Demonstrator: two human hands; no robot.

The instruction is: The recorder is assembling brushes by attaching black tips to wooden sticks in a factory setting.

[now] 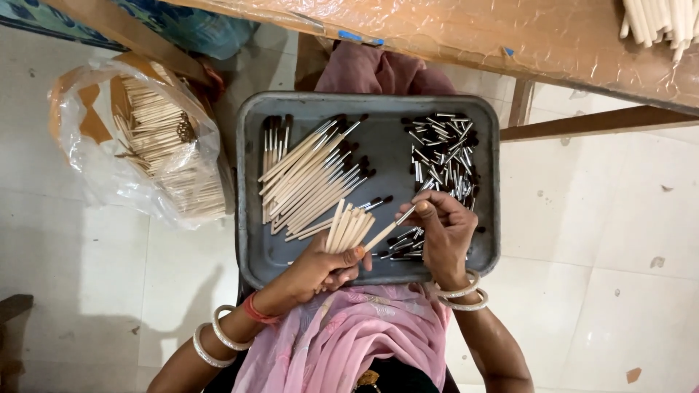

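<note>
One camera sits on the person's head. It looks straight down, close above the tray (255, 182) on the lap.

Left hand (320, 266) fisted, palm up — right hand (444, 229) pinching, fingers curled — forearms angled inward, wrists bangled.

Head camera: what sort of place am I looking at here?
Probably a small hand-assembly workshop for brushes, with the work done seated on a tiled floor. A grey tray holds wooden sticks and metal ferrules; a plastic bag of spare sticks sits alongside.
</note>
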